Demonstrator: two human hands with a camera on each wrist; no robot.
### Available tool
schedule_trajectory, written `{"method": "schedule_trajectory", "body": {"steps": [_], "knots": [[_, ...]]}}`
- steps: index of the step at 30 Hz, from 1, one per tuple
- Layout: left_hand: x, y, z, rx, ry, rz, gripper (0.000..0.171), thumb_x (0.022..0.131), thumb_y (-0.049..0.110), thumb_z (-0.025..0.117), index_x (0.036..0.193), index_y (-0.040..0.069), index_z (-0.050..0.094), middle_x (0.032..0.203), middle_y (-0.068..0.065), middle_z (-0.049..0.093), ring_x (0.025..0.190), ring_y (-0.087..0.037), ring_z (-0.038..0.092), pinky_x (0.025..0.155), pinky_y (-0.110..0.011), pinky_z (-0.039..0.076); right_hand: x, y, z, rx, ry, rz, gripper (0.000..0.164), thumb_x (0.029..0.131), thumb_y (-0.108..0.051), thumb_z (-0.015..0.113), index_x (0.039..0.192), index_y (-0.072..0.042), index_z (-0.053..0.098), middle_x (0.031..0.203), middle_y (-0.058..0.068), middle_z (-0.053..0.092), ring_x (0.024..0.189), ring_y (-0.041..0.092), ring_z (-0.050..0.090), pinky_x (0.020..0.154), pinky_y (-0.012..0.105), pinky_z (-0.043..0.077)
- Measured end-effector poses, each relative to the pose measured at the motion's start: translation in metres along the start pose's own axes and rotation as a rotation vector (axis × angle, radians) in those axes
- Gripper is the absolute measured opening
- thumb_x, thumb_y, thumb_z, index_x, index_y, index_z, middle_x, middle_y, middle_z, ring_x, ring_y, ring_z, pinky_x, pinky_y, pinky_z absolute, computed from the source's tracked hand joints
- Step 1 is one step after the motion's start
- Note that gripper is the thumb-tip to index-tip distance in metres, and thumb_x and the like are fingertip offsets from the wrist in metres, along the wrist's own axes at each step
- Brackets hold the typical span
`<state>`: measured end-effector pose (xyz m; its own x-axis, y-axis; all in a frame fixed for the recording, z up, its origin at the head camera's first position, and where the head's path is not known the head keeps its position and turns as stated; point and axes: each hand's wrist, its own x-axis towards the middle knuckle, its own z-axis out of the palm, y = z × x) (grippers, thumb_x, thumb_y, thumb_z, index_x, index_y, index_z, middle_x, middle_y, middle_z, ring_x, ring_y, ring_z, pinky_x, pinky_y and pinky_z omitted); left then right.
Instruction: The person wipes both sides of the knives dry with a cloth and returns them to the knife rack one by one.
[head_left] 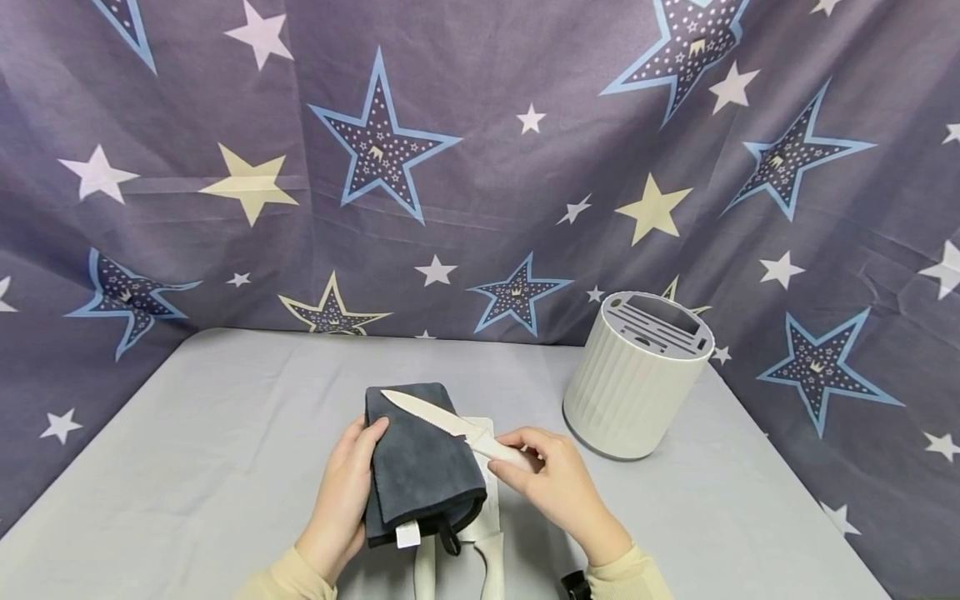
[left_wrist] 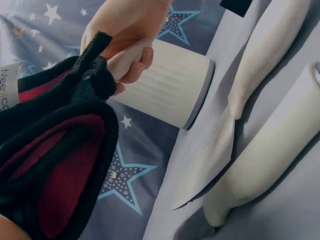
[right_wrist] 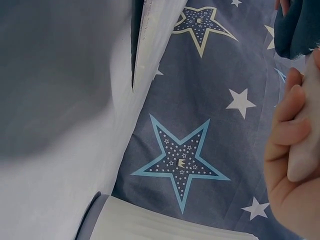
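My left hand (head_left: 341, 487) grips a folded dark grey cloth (head_left: 420, 471), thumb on top. A white tag and a hanging loop show at the cloth's near edge, and its inside looks red in the left wrist view. My right hand (head_left: 558, 479) holds a white-handled knife (head_left: 429, 412) by its handle. The knife's pale blade, partly serrated, lies across the cloth's upper face, tip pointing to the far left. Beneath the cloth, knives with off-white handles (head_left: 492, 567) lie on the table, their blades partly hidden; in the left wrist view two handles (left_wrist: 265, 155) show side by side.
A ribbed cream knife block (head_left: 633, 387) with a grey slotted top stands on the table at the right, beyond my right hand. The pale grey table (head_left: 225, 450) meets a purple star-patterned curtain (head_left: 480, 167) at the back and sides.
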<state>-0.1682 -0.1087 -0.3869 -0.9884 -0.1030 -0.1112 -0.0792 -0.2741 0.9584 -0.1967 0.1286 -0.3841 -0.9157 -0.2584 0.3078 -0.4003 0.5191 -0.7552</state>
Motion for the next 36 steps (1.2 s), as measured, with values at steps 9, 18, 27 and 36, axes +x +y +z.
{"method": "schedule_trajectory", "body": {"steps": [9, 18, 27, 36], "knots": [[0.002, 0.006, -0.009, -0.002, 0.013, -0.001, 0.050, 0.106, 0.043, 0.039, 0.145, 0.011, 0.036, 0.114, 0.004, 0.059, 0.095, -0.008, 0.064, 0.083, -0.026, 0.055, 0.000, 0.000, 0.000, 0.003, 0.005, -0.001, 0.018, 0.078, -0.017, 0.083, 0.094, -0.015, 0.077, 0.075, -0.003, 0.063, 0.063, 0.002, 0.049, 0.058, 0.017, 0.041], [0.003, 0.011, -0.016, -0.021, 0.023, 0.002, 0.053, 0.107, 0.044, 0.037, 0.149, 0.012, 0.031, 0.125, 0.002, 0.054, 0.099, -0.006, 0.063, 0.086, -0.025, 0.055, 0.000, -0.001, -0.001, 0.001, -0.002, 0.016, 0.017, 0.078, -0.017, 0.082, 0.094, -0.015, 0.076, 0.074, -0.004, 0.061, 0.062, 0.003, 0.049, 0.057, 0.017, 0.041], [0.006, 0.015, -0.020, -0.053, 0.028, 0.019, 0.058, 0.107, 0.045, 0.035, 0.154, 0.013, 0.023, 0.139, -0.003, 0.042, 0.108, -0.004, 0.061, 0.090, -0.023, 0.053, 0.001, 0.001, -0.004, -0.018, 0.005, 0.019, 0.018, 0.078, -0.016, 0.082, 0.095, -0.016, 0.076, 0.071, -0.006, 0.059, 0.060, 0.003, 0.047, 0.055, 0.018, 0.040], [0.008, 0.017, -0.025, -0.101, 0.070, 0.039, 0.051, 0.106, 0.044, 0.037, 0.148, 0.015, 0.030, 0.122, 0.006, 0.055, 0.103, -0.005, 0.062, 0.088, -0.025, 0.055, 0.001, 0.002, -0.005, -0.032, -0.009, -0.002, 0.015, 0.078, -0.017, 0.082, 0.092, -0.015, 0.076, 0.069, -0.005, 0.058, 0.059, 0.002, 0.046, 0.054, 0.018, 0.039]]}}
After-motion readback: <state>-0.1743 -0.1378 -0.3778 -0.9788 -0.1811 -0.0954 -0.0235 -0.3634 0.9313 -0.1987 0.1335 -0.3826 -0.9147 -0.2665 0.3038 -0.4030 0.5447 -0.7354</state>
